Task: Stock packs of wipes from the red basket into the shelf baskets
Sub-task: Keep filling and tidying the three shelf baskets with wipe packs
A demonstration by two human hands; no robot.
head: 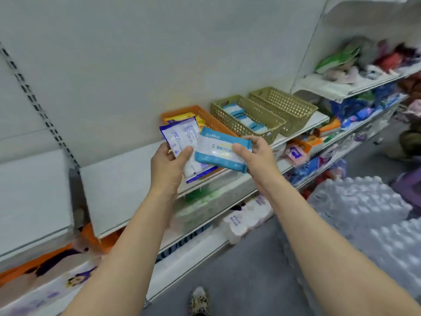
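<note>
Bare shelf [127,176] lay open left of the orange basket [206,117]. Three baskets stood side by side, touching: the orange one and the middle olive basket [247,118] held packs, the far olive basket [284,108] showed open room inside. Wrapped bottle packs [364,208] crowded the floor at right.

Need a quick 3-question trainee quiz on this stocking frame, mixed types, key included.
1. True or false: the left hand holds the teal pack.
2. How many olive baskets stand on the shelf?
3. The orange basket is: A) left of the olive ones, B) right of them, C) on the floor.

Key:
1. False; it holds the blue-and-white pack, and the right hand holds the teal one.
2. Two.
3. A.
</note>
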